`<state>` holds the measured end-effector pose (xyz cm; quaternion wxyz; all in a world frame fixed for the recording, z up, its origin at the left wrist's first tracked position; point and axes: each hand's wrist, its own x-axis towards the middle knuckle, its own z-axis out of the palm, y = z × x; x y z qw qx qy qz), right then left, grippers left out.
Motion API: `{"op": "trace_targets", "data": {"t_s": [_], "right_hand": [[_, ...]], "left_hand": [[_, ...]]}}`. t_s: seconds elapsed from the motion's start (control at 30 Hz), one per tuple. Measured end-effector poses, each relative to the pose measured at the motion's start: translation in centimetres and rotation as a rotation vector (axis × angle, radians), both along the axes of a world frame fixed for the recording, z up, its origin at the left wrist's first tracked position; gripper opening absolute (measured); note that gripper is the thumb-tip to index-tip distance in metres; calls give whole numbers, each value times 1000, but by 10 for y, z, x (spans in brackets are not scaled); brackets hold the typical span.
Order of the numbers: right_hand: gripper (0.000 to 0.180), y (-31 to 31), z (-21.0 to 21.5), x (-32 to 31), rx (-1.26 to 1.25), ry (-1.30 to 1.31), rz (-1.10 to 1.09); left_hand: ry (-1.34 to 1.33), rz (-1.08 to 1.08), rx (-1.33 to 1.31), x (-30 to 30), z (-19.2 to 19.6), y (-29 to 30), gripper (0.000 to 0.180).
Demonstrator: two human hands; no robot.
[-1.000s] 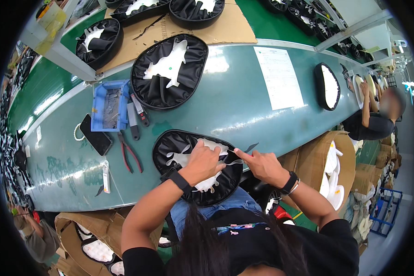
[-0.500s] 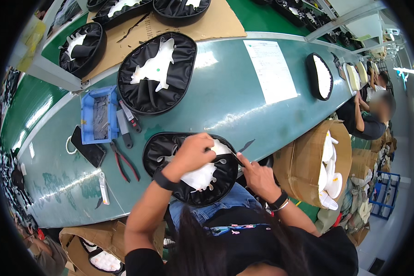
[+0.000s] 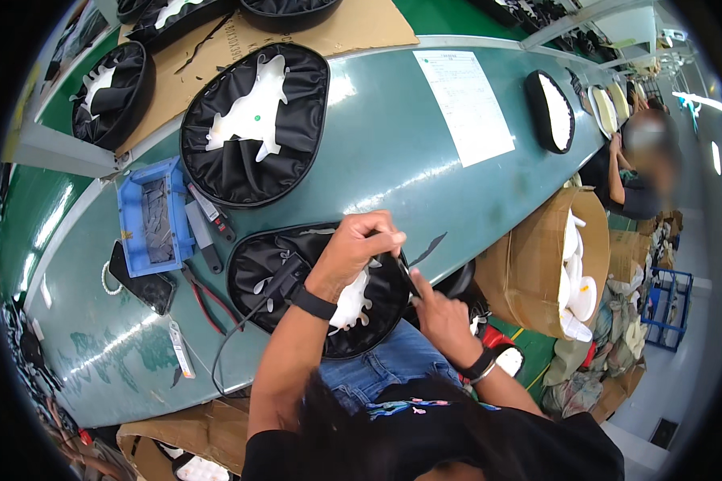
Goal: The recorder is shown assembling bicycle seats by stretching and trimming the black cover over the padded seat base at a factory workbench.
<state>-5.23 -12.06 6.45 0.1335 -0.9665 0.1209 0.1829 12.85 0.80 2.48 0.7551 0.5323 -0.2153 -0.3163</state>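
A long teal bench (image 3: 393, 152) is seen from the head camera, curving across the picture from lower left to upper right, its glossy top streaked with lamp glare. At its near edge a black oval cover (image 3: 297, 264) with a white core showing through is laid flat, partly overhanging toward the person's lap. The left hand (image 3: 353, 252) is pressed down on the cover's right part with the fingers curled and closed over the fabric and white core. The right hand (image 3: 437, 317) is held just beside the cover's right rim, fingers pinched on a thin dark tool (image 3: 405, 276) whose tip meets the rim; what kind of tool cannot be told. A second cover (image 3: 253, 120) is laid farther back on the bench, well apart, and a third (image 3: 108, 92) is placed on brown cardboard (image 3: 353, 28) at the far side. Left of the near cover a blue tray (image 3: 148, 220), a knife (image 3: 204, 240), red pliers (image 3: 204, 301) and a dark phone (image 3: 144, 280) are gathered close together. A white sheet (image 3: 465, 104) is laid flat toward the right, with a smaller oval piece (image 3: 553, 108) beyond it. An open carton (image 3: 537, 264) holding white parts is stood on the green floor (image 3: 537, 345) to the right of the bench, and another person (image 3: 642, 172) is seated farther along the line.
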Motion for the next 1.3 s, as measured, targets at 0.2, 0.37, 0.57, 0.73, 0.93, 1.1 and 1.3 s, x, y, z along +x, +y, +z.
{"op": "trace_targets", "data": {"t_s": [0.2, 0.37, 0.57, 0.73, 0.93, 1.1, 1.3], "right_hand": [[53, -26, 0, 50, -5, -75, 78], [53, -16, -3, 37, 23, -56, 41], [53, 23, 6, -14, 42, -16, -93], [49, -21, 15, 29, -115, 13, 136], [44, -86, 14, 97, -138, 19, 499], [50, -81, 9, 129, -79, 0, 775], [51, -88, 8, 121, -94, -30, 793]], "left_hand": [[-1214, -17, 873, -11, -12, -9, 16], [-977, -142, 446, 9, -34, -22, 19], [78, -69, -13, 42, -14, -7, 29], [-558, 74, 698, 52, 0, 39, 23], [-135, 163, 583, -27, 21, 90, 23], [-460, 277, 667, -39, 27, 38, 10], [-694, 114, 666, -7, -13, 21, 22]]}}
